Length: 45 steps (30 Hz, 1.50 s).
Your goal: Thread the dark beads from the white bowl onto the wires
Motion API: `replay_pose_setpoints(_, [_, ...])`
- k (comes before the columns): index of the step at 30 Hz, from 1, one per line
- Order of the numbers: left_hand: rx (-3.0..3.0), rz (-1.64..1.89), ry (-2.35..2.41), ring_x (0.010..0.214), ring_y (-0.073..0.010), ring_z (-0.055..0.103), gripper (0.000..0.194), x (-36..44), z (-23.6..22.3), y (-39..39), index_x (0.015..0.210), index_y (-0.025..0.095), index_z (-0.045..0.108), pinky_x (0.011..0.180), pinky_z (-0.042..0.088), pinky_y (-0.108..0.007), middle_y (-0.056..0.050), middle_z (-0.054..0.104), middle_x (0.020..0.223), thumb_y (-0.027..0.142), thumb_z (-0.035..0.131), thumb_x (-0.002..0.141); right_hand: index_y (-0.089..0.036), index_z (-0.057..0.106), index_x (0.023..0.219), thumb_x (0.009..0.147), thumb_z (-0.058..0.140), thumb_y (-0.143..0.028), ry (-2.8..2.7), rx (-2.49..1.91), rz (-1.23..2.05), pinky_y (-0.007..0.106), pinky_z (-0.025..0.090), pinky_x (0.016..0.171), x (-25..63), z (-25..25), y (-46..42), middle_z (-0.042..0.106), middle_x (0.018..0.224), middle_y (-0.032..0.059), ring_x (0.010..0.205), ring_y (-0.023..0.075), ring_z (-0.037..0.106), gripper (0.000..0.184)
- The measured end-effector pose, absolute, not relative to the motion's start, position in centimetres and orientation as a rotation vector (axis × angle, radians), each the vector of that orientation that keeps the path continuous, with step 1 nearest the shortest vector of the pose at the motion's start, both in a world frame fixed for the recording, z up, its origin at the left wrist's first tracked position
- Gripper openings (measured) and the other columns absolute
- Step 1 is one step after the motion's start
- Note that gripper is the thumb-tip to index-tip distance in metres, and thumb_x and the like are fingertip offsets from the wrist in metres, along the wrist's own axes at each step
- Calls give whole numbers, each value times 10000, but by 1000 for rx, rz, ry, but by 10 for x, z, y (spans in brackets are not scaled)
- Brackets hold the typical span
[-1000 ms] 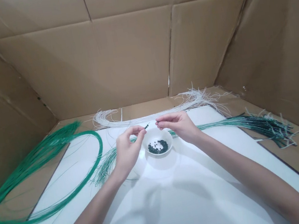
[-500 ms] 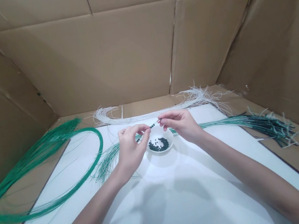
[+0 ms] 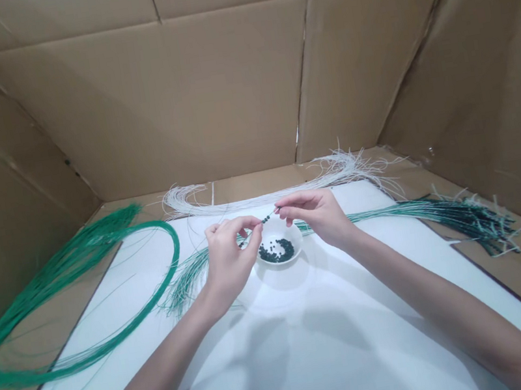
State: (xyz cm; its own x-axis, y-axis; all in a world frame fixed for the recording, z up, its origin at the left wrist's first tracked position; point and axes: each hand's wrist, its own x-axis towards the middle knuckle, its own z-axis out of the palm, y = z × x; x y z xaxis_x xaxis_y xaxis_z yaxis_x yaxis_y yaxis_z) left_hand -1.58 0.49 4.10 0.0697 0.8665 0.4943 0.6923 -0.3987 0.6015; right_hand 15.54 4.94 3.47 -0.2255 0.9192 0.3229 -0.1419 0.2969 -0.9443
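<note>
Above a white bowl (image 3: 300,248) of small dark green beads (image 3: 289,250), my two hands face each other at close range. My left hand (image 3: 229,249) pinches a thin green string between thumb and forefinger. A few dark beads (image 3: 266,219) sit on the string just past those fingertips. The string's free end reaches to the fingertips of my right hand (image 3: 315,212), which are closed on a small dark bead (image 3: 278,209). Whether the string's tip is inside that bead is too small to tell.
A green string bundle (image 3: 372,215) runs behind the bowl, its dark beaded ends (image 3: 472,221) at right. White strings (image 3: 261,201) lie along the back. A large green string coil (image 3: 172,261) curves at left. Cardboard walls (image 3: 234,93) enclose the white table (image 3: 316,357).
My hands have come closer together. My left hand moved slightly right, bringing the beaded string's end to the fingertips of my right hand. Over the last half second almost nothing moved.
</note>
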Motion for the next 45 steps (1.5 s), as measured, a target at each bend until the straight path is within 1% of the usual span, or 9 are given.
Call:
replay_pose_setpoints(5, [2142, 1229, 1602, 684, -131, 543, 127, -16, 41, 5, 751, 218, 601, 798, 276, -312, 30, 656, 798, 282, 494, 776, -190, 684, 721, 606, 685, -256, -1468, -796, 1135, 259, 489, 543, 155, 38, 47, 667, 720, 19, 606, 114, 580, 132])
replay_pose_setpoints(11, [2164, 1218, 1614, 666, -128, 531, 136, -17, 41, 5, 755, 219, 601, 790, 272, -321, 26, 657, 802, 284, 484, 779, -199, 684, 707, 600, 687, -250, -1471, -797, 1120, 252, 494, 531, 154, 39, 46, 663, 700, 10, 580, 105, 575, 119])
replay_pose_setpoints(15, [2204, 1205, 1640, 649, -131, 519, 141, -18, 41, 6, 764, 218, 601, 793, 267, -329, 17, 661, 808, 283, 478, 777, -196, 684, 714, 606, 679, -278, -1508, -815, 1065, 255, 508, 532, 154, 39, 46, 668, 719, 18, 589, 111, 582, 135])
replay_pose_setpoints(22, [2411, 1186, 1690, 689, -142, 526, 127, -18, 38, 7, 747, 211, 582, 827, 208, -339, 22, 659, 789, 235, 464, 787, -212, 686, 754, 683, 617, -298, -1697, -858, 797, 271, 515, 591, 158, 36, 48, 669, 791, 35, 714, 147, 604, 131])
replay_pose_setpoints(25, [2464, 1160, 1688, 694, -146, 529, 136, -19, 37, 7, 746, 206, 574, 832, 190, -347, 16, 661, 787, 229, 450, 797, -218, 684, 755, 712, 587, -285, -1808, -880, 665, 274, 505, 603, 159, 37, 48, 672, 789, 34, 731, 153, 604, 126])
replay_pose_setpoints(28, [2485, 1148, 1687, 709, -152, 533, 140, -20, 37, 6, 759, 207, 570, 837, 181, -352, 9, 663, 796, 225, 439, 803, -225, 687, 756, 721, 576, -279, -1878, -882, 618, 267, 494, 609, 160, 39, 48, 677, 793, 31, 741, 154, 605, 128])
replay_pose_setpoints(32, [2473, 1155, 1690, 716, -155, 532, 136, -20, 37, 7, 761, 210, 572, 840, 174, -353, 10, 664, 798, 220, 442, 800, -221, 691, 766, 714, 583, -278, -1856, -869, 738, 263, 495, 613, 160, 38, 48, 677, 820, 35, 756, 156, 604, 132])
replay_pose_setpoints(40, [2455, 1267, 1691, 685, -141, 528, 126, -19, 40, 5, 758, 211, 568, 818, 196, -332, 21, 659, 788, 217, 449, 799, -188, 691, 716, 628, 670, -245, -1517, -813, 1121, 247, 498, 530, 156, 31, 51, 680, 725, 33, 632, 130, 597, 107])
replay_pose_setpoints(45, [2465, 1300, 1693, 680, -138, 529, 126, -18, 41, 3, 763, 208, 569, 806, 204, -328, 18, 657, 780, 221, 450, 803, -179, 681, 715, 611, 689, -229, -1424, -745, 1259, 240, 485, 518, 156, 26, 55, 683, 733, 39, 604, 120, 596, 115])
